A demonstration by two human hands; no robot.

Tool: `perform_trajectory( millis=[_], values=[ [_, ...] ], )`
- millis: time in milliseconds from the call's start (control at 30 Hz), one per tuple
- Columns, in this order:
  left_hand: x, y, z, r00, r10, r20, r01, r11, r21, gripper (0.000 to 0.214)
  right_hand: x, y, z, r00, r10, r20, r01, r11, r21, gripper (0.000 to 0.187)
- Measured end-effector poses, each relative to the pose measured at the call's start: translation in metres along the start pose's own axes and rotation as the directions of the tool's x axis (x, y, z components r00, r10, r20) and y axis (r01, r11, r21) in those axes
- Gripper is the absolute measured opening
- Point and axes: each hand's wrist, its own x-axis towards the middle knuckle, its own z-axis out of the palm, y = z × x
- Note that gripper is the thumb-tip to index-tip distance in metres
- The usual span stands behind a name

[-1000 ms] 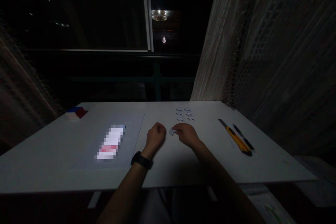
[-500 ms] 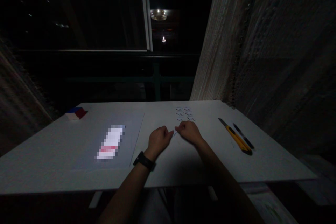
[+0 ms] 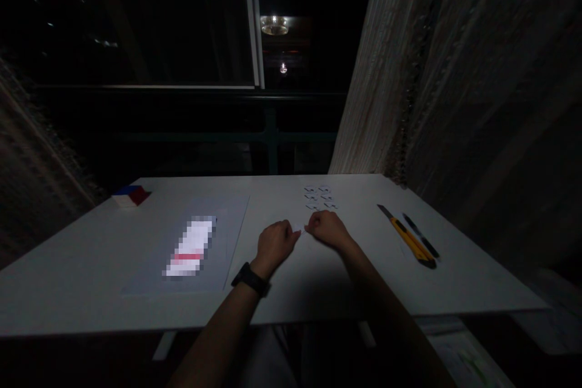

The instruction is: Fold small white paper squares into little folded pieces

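My left hand (image 3: 276,248), with a black watch (image 3: 251,280) on its wrist, is closed in a pinch over the middle of the table. Close beside it, my right hand (image 3: 328,228) also pinches, its fingertips nearly meeting those of the left. Between them is a small white piece of paper (image 3: 297,228), mostly covered by the fingers. Just beyond the right hand, several small white paper pieces (image 3: 325,197) with dark marks lie in two columns.
A yellow utility knife (image 3: 409,241), blade out, lies right of my hands beside a dark pen (image 3: 421,235). At left, a large paper sheet (image 3: 234,230) lies under a bright blurred rectangle (image 3: 193,242). A blue, red and white block (image 3: 131,195) sits at the far left.
My fingertips have shifted slightly on the small paper, and its visible part now sits at a different angle. The things on the table have stayed put.
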Motion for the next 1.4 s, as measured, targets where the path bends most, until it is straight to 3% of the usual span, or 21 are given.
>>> perform_trajectory(
  millis=[333, 500, 600, 733, 833, 900, 1000, 1133, 1267, 1333, 1400],
  values=[
    [0.003, 0.001, -0.005, 0.985, -0.137, -0.103, 0.123, 0.984, -0.127, 0.023, 0.001, 0.006, 0.000, 0.999, -0.025, 0.025, 0.023, 0.997, 0.073, 0.011],
    [0.001, 0.001, -0.005, 0.977, 0.021, -0.212, -0.047, 0.992, -0.118, 0.021, -0.001, 0.011, -0.009, 0.999, 0.001, -0.046, 0.009, 0.975, 0.224, 0.013],
    [-0.003, 0.005, -0.004, 0.956, 0.207, -0.208, -0.221, 0.974, -0.043, 0.025, -0.009, 0.021, -0.027, 0.990, 0.056, -0.133, -0.013, 0.954, 0.301, 0.021],
    [-0.009, 0.010, -0.001, 0.916, 0.387, -0.108, -0.384, 0.922, 0.048, 0.033, -0.026, 0.059, -0.071, 0.948, 0.129, -0.292, -0.083, 0.983, 0.165, 0.029],
    [-0.010, 0.011, 0.002, 0.907, 0.418, -0.055, -0.414, 0.908, 0.070, 0.032, -0.043, 0.104, -0.107, 0.865, 0.253, -0.433, -0.268, 0.963, 0.028, 0.029],
    [-0.009, 0.010, 0.002, 0.897, 0.441, -0.026, -0.440, 0.897, 0.053, 0.032, -0.054, 0.134, -0.124, 0.817, 0.338, -0.466, -0.435, 0.893, -0.115, 0.028],
    [-0.009, 0.010, 0.001, 0.878, 0.479, -0.004, -0.479, 0.878, 0.014, 0.032, -0.065, 0.165, -0.134, 0.809, 0.441, -0.388, -0.556, 0.788, -0.263, 0.028],
    [-0.011, 0.012, -0.002, 0.875, 0.483, 0.014, -0.483, 0.876, -0.006, 0.034, -0.064, 0.181, -0.126, 0.881, 0.423, -0.212, -0.473, 0.797, -0.375, 0.030],
    [-0.014, 0.016, -0.003, 0.875, 0.483, 0.014, -0.483, 0.874, 0.051, 0.033, -0.054, 0.185, -0.117, 0.921, 0.385, -0.061, -0.370, 0.811, -0.453, 0.030],
    [-0.017, 0.020, -0.001, 0.875, 0.483, 0.018, -0.482, 0.870, 0.103, 0.032, -0.051, 0.186, -0.118, 0.939, 0.344, -0.025, -0.317, 0.830, -0.459, 0.030],
    [-0.021, 0.026, 0.002, 0.875, 0.482, 0.047, -0.483, 0.860, 0.165, 0.029, -0.051, 0.185, -0.124, 0.956, 0.285, -0.065, -0.284, 0.853, -0.439, 0.029]
  ],
)
